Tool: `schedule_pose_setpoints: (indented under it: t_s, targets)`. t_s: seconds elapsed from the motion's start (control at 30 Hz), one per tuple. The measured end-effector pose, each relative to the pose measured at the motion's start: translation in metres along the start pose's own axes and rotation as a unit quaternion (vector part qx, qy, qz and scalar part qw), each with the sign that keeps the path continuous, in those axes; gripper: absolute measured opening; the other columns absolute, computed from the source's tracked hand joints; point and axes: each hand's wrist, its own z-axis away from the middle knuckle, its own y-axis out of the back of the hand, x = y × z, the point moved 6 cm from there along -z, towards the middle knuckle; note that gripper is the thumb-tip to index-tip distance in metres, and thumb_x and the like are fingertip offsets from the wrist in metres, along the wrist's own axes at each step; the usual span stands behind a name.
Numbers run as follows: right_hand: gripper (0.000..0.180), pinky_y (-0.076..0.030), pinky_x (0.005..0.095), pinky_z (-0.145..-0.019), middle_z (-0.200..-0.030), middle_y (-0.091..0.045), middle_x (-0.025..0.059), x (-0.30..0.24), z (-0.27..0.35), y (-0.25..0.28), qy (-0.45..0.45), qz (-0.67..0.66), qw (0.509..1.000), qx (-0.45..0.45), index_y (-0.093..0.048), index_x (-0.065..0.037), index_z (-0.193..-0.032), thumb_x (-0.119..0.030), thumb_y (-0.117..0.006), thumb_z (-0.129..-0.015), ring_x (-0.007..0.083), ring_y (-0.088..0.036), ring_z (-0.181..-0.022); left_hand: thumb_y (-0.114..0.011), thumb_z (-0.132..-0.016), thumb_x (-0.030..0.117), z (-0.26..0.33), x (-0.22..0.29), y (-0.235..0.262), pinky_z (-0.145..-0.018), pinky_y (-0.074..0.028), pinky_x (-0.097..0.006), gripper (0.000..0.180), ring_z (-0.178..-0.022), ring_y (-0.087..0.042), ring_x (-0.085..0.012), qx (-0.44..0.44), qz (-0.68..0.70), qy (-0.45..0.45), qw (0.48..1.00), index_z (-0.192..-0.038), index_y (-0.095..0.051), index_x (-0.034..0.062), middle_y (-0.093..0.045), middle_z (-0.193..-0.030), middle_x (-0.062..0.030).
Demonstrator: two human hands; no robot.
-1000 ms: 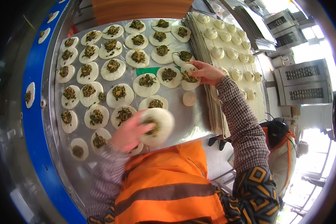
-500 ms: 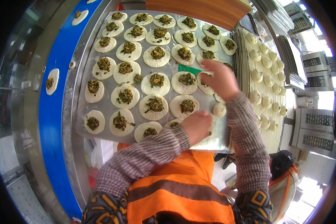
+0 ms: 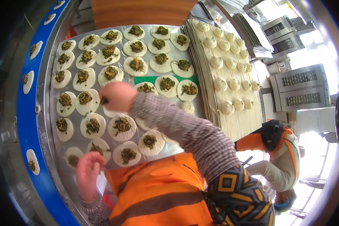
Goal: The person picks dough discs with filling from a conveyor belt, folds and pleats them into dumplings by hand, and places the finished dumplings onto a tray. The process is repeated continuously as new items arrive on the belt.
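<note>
Round flat dough wrappers point(image 3: 86, 57) topped with chopped green-and-orange filling point(image 3: 109, 51) lie in rows on a steel table point(image 3: 162, 151). My right hand point(image 3: 118, 96) is over the middle-left wrappers, slightly blurred, its fingertips closed on a small dark clump of filling point(image 3: 104, 101). Under that hand, one wrapper is partly hidden. At the table's front left edge, my left hand point(image 3: 89, 174) has loosely curled fingers standing apart, with nothing visible in them. It is beside a wrapper with filling point(image 3: 74, 156). One closed, pleated bun point(image 3: 187, 107) sits to the right of my right forearm.
Stacked trays point(image 3: 235, 122) on the right carry rows of pleated buns point(image 3: 220, 83). A blue conveyor belt point(image 3: 25, 109) with several filled wrappers runs along the left. A wooden board point(image 3: 143, 13) stands at the far side. A co-worker point(image 3: 278, 158) bends at the lower right.
My right hand has moved left from the wrappers near the bun trays to the middle-left rows. My left hand has moved left along the front edge. The view has shifted rightward.
</note>
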Motion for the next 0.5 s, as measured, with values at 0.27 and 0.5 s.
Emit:
schedule_pose_setpoints:
  t_s: [0.27,0.5]
  targets:
    - [0.028,-0.052,0.028,-0.074,-0.085,-0.067,0.0079,0.134,0.153,0.142,-0.232,-0.057,0.969,0.055,-0.064,-0.001,-0.099,-0.014,-0.072,-0.076,0.0144,-0.064,-0.077,-0.054,-0.093,0.008,-0.017,-0.006,-0.047,-0.074,-0.048,-0.026,0.026,-0.088,-0.058,-0.0136,-0.121,0.052,-0.001,0.991,-0.118,-0.051,0.0007,-0.061,-0.103,-0.008]
    - [0.027,-0.051,0.0431,-0.071,-0.082,-0.065,0.0179,0.174,0.176,0.127,-0.303,0.078,0.948,-0.055,-0.072,-0.009,-0.096,-0.028,-0.064,-0.078,0.0335,-0.063,-0.078,-0.057,-0.092,0.002,-0.013,-0.017,-0.056,-0.085,-0.049,-0.027,0.026,-0.096,-0.059,-0.013,-0.14,0.043,0.013,0.989,-0.118,-0.053,0.0013,-0.061,-0.104,-0.0062]
